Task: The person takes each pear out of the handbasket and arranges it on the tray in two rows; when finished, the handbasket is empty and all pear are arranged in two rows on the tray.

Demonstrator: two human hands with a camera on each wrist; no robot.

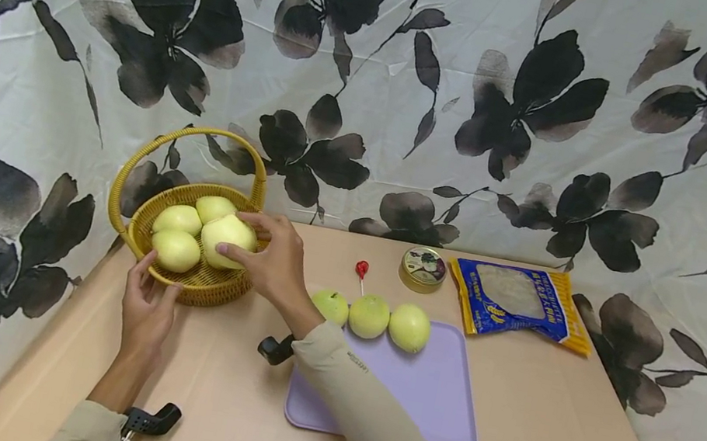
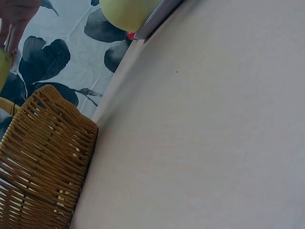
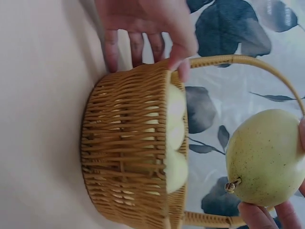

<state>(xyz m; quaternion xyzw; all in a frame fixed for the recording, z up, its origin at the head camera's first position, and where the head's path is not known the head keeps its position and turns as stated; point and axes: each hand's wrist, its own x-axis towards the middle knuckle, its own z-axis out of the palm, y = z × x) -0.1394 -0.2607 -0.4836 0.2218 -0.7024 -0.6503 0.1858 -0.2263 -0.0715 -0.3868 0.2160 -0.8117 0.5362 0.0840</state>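
Observation:
My right hand (image 1: pixel 276 258) holds a small pale green melon (image 1: pixel 228 238) between thumb and fingers, above the right part of a yellow wicker basket (image 1: pixel 212 296). In the right wrist view, this melon (image 3: pixel 267 157) shows speckles and a short stem, apart from the basket's rim. Three similar melons (image 1: pixel 175 251) lie inside the basket. Against its near left side, my left hand (image 1: pixel 147 310) rests with fairly straight, spread fingers touching the wall and rim. The left wrist view shows the basket's woven side (image 2: pixel 43 162), but not the left hand.
Three more melons (image 1: pixel 369 316) sit along the far left edge of a lilac tray (image 1: pixel 435 400). Behind them are a red lollipop (image 1: pixel 362 268), a round tin (image 1: pixel 423 268) and a blue and yellow packet (image 1: pixel 517 300). A floral cloth (image 1: pixel 423 67) hangs behind the table.

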